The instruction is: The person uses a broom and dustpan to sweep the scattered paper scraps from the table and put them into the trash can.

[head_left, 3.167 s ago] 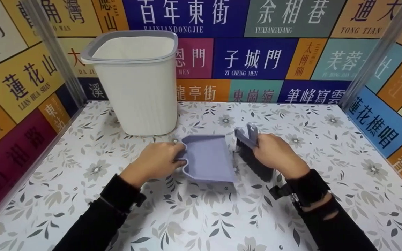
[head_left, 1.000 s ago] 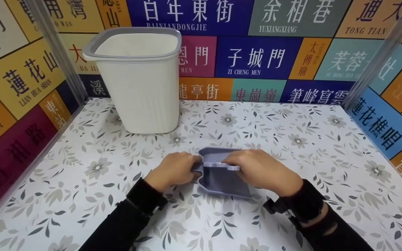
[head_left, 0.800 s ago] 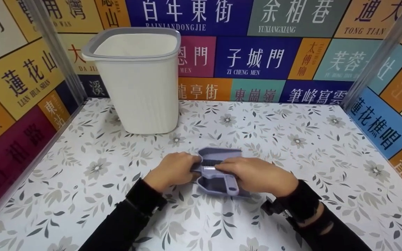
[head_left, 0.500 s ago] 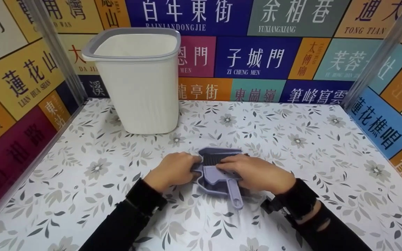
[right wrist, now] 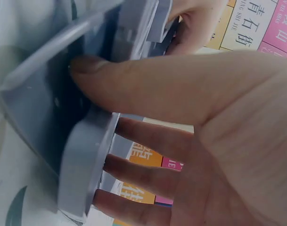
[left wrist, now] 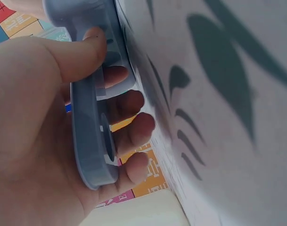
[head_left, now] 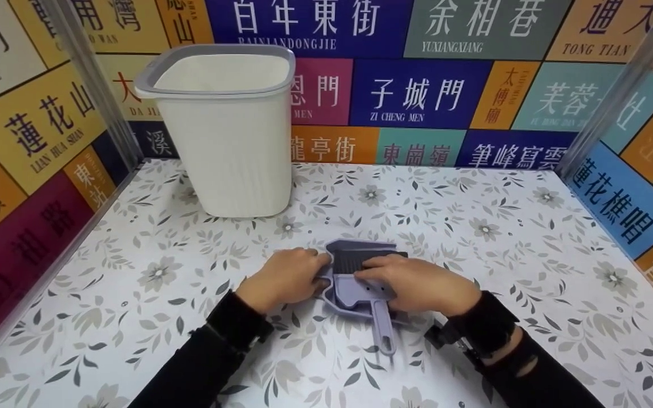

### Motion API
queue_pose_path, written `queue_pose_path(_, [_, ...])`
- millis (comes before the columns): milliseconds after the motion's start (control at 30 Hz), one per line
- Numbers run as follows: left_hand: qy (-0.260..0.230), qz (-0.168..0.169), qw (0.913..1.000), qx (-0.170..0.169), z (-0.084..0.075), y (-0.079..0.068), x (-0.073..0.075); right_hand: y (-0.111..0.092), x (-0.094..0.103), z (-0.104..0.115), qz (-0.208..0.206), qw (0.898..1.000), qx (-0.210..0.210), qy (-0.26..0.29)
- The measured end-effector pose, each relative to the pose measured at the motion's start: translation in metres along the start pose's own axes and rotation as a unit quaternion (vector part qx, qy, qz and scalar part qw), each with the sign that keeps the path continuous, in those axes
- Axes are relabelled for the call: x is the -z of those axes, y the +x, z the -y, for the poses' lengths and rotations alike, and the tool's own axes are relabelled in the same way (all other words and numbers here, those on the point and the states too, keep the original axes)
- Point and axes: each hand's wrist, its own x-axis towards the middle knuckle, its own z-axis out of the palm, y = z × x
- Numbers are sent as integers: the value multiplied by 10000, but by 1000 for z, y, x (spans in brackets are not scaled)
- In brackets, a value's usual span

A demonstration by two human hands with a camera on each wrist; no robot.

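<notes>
A grey-purple dustpan [head_left: 360,245] sits on the patterned tabletop in the head view. The left hand [head_left: 288,277] grips its handle [left wrist: 86,127], which lies across the palm in the left wrist view with the thumb over it. A matching hand brush [head_left: 383,323] lies flat over the pan, dark bristles [head_left: 348,262] toward the back and its holed handle sticking out toward the person. The right hand [head_left: 417,281] holds the brush at its head, fingers over the top. In the right wrist view, the thumb [right wrist: 119,84] is apart from the other fingers; the palm covers part of the brush.
A tall white bin [head_left: 233,153] with a grey rim stands at the back left, beyond the left hand. Panels printed with street names [head_left: 414,93] enclose the back and both sides. The tabletop [head_left: 474,198] has a leaf-and-flower print.
The brush came from the right of the pan into it, then turned from edge-on to flat, its handle swinging out toward the person. The dustpan moved slightly right and nearer, still in the left hand.
</notes>
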Motion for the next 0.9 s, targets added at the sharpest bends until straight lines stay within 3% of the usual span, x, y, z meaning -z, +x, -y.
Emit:
queue_pose_path(167, [352, -5, 9994, -50, -1, -3, 5, -1, 2, 0, -28, 10000, 28, -34])
queue_pose_path(367, [242, 203, 9991, 284, 3, -11, 32, -2, 2, -1, -161, 9998, 116, -98])
queue_pose_path(433, [179, 103, 9988, 436, 8, -15, 43, -2, 2, -1, -197, 9996, 158, -119])
queue_pose_path(533, [265, -313, 9968, 689, 19, -18, 53, -2, 2, -2, -156, 9998, 122, -75])
queue_pose_path(700, [575, -809, 9888, 1119, 38, -19, 54, -2, 2, -3, 55, 9999, -73, 104])
queue_pose_path(833, [494, -685, 9879, 1299, 44, -22, 53, -8, 11, -7, 317, 9979, -299, 486])
queue_pose_path(900, [457, -626, 9877, 1357, 46, -23, 53, -13, 20, -12, 245, 9969, -389, 644])
